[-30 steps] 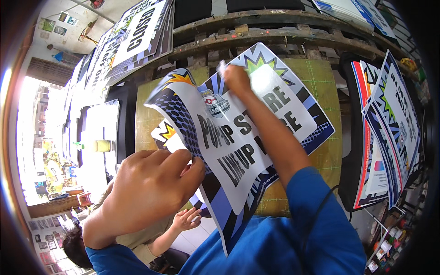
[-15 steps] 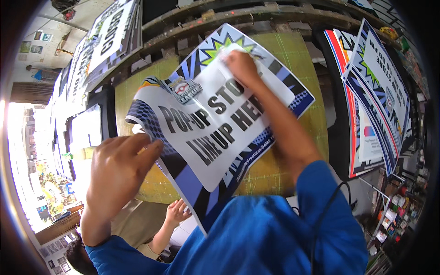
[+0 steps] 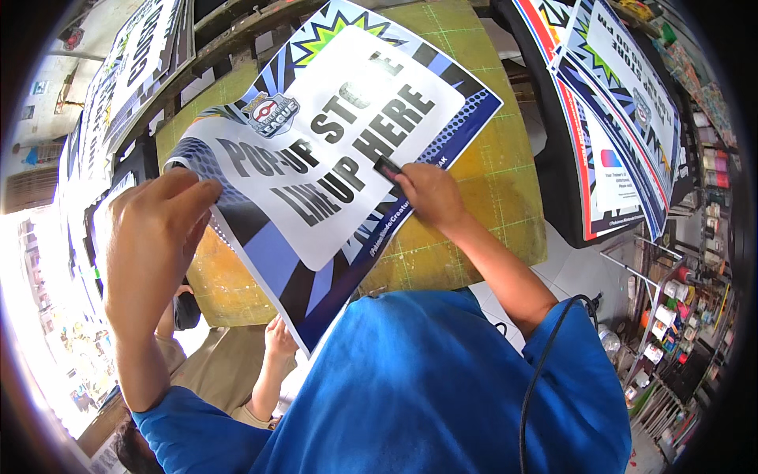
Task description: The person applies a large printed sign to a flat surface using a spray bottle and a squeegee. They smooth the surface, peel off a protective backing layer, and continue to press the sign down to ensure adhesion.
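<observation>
A large printed poster (image 3: 292, 217) with bold black lettering, a blue-black border and a green starburst slants over the work surface. My left hand (image 3: 154, 225) pinches its near left edge and holds that side up, so the sheet curls there. The far right part lies flat. My right hand (image 3: 433, 196) grips a small dark squeegee (image 3: 388, 167) against the poster's face, close to the lower lettering and the right-hand border. Fingers partly hide the squeegee.
Under the poster is a yellow-green gridded cutting mat (image 3: 505, 205). Stacked printed boards stand at the far left (image 3: 146, 59) and right (image 3: 624, 118). Another person's hand (image 3: 278, 340) is below the poster's near corner. A rack of small containers (image 3: 671, 316) stands at right.
My right hand has swept from the poster's far top area toward me, down to the lower lettering. My left hand keeps its edge raised. The whole view has shifted.
</observation>
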Demonstrator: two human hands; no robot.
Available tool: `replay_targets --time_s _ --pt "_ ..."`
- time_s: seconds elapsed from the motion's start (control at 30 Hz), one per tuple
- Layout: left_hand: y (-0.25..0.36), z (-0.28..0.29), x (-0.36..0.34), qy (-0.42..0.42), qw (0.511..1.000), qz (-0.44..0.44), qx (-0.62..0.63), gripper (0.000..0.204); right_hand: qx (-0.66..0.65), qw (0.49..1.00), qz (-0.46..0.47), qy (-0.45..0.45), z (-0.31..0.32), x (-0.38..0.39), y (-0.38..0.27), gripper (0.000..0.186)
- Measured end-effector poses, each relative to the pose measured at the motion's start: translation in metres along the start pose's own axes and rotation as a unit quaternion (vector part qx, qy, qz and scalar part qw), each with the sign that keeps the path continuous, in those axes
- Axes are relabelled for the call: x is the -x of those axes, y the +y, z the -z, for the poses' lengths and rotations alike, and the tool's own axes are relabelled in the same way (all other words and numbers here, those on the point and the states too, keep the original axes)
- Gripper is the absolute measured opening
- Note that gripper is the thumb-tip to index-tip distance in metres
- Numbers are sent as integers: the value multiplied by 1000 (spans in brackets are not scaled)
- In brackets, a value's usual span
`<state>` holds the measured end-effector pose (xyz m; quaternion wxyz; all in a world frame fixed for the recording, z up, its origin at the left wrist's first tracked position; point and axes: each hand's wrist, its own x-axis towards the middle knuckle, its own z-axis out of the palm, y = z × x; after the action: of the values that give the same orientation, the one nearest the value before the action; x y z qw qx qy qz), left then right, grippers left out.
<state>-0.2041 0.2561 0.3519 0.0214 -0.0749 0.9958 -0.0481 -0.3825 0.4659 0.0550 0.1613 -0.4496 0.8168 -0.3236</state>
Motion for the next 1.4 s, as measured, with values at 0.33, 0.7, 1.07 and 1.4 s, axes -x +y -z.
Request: replay_targets --time_s 0.33,0.7,1.07,1.4 --pt "5 4 3 10 1000 -3 -12 19 28 989 -19 142 64 -31 87 18" --pt "14 7 9 4 1000 7 -22 18 61 990 -43 120 115 -46 84 15" --pt "18 4 3 4 1000 -3 -30 19 109 973 -122 160 76 -37 96 24" --pt "26 12 5 4 999 13 -32 20 67 968 -112 213 124 -62 104 25"
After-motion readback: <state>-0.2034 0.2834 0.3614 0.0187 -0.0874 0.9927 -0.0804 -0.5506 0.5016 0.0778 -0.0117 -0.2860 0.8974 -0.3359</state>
